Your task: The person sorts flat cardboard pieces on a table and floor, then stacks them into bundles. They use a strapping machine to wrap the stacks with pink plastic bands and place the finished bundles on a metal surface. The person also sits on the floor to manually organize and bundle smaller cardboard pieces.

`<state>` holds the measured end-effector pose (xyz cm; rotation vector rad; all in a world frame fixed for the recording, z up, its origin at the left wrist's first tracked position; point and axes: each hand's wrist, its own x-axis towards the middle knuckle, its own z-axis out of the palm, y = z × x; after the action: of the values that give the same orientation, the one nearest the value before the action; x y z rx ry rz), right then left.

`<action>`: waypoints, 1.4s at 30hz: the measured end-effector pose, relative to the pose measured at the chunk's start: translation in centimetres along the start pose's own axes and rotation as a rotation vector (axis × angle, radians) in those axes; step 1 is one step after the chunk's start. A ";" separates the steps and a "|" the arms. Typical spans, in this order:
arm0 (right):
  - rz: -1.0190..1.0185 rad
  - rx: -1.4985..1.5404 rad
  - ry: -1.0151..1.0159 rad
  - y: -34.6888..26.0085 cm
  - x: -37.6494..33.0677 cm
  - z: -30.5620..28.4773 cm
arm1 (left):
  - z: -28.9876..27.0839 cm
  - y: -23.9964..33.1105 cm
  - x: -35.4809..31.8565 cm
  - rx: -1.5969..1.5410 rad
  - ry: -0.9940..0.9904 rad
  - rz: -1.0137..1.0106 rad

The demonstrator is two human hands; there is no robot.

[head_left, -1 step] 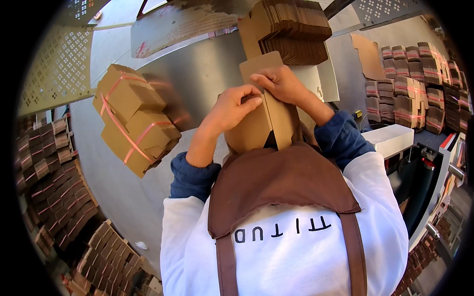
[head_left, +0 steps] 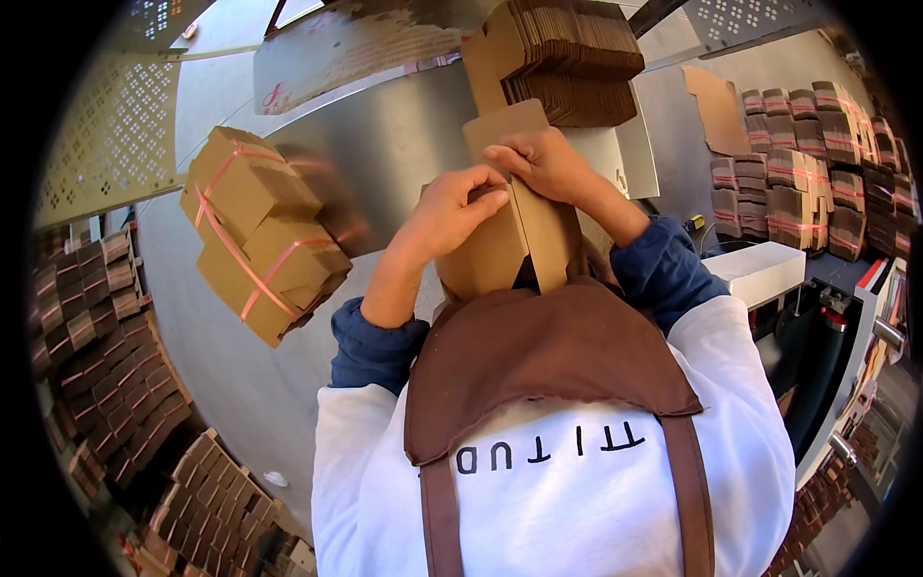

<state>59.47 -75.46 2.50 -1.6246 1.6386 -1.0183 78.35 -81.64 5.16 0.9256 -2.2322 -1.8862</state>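
Folded brown cardboard stands close against my brown apron, in front of my chest. Its panels lean apart, with a dark gap low between them. On its upper left edge my left hand is closed, thumb and fingers bent round the rim. My right hand grips the panel on the right, fingers curled over its top beside my left fingertips. A taller cardboard flap rises behind my right hand. What my fingertips press between the panels is hidden.
A bundle of flat cardboard tied with pink strap lies left on the metal table. A thick stack of cardboard blanks stands beyond my hands. More strapped stacks lie right, others lower left. A white box-like part is near my right elbow.
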 end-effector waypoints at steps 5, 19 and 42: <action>-0.249 -0.436 0.252 -1.3 -0.8 -1.5 | 0.3 -0.3 0.0 0.047 0.080 -0.005; 0.265 0.169 -0.028 -1.6 -7.2 -0.2 | 1.0 -1.9 0.9 -0.194 0.147 0.066; 0.615 0.930 0.287 2.6 -6.5 0.1 | -0.8 -5.4 -0.1 0.340 0.866 0.336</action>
<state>58.62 -69.12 -0.37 -0.3507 1.3462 -1.3929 80.89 -82.61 0.44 1.0440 -1.9703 -0.7405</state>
